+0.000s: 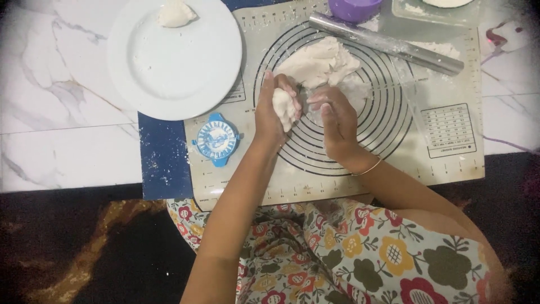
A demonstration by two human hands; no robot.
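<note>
Left hand [271, 110] fingers curled, clamped around small white dough lump [283, 107] above beige ringed baking mat [337, 163]. Right hand [336, 119] just beside lump, fingers together, touching it. Large dough mass [318, 62] at mat centre; round white plate [174, 56] left of mat.

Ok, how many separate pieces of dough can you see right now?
3. A small piece sits in the left hand, the big mass lies on the mat above the right hand, and a folded one rests on the white plate. More may lie past the top edge.
</note>
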